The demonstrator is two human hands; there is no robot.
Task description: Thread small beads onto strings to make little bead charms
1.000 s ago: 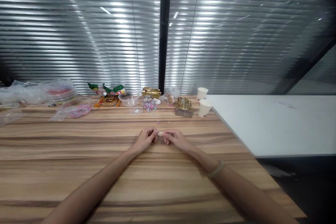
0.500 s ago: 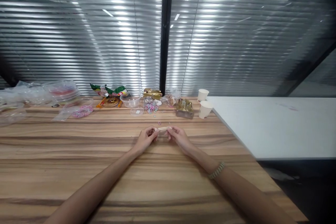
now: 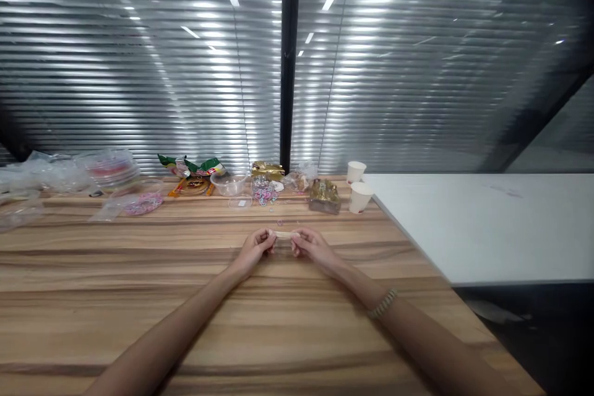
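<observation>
My left hand (image 3: pixel 255 246) and right hand (image 3: pixel 315 247) are each closed in a pinch, thumb against fingers, gripping opposite ends of one pale strip (image 3: pixel 284 235). The strip spans the gap between the hands, roughly level, above the middle of the desk (image 3: pixel 278 334). Its material is too small to tell. The two-ended hold probably serves to stretch the strip straight and stop it from twisting; the pinch leaves the middle section exposed to view. Both forearms come in from the near edge at matching angles, which likely steadies the hold. A bracelet (image 3: pixel 383 304) sits on my right forearm, well apart from the grip.

Surrounding items: a small ring (image 3: pixel 279 222) lies just beyond the strip and is the nearest loose part; sweeping the hands forward could disturb it. Farther back, a row of items limits forward reach: a bowl (image 3: pixel 229 185), a flat lid (image 3: pixel 240 202), a heap of small coloured pieces (image 3: pixel 264 194), a gold pack (image 3: pixel 268 169) and a box (image 3: pixel 323 198). To the right of the box stand two upright cups, the front cup (image 3: pixel 359 198) near the desk's side edge, where a knock could tip it. Plastic bags (image 3: pixel 55 174) occupy the far left.
</observation>
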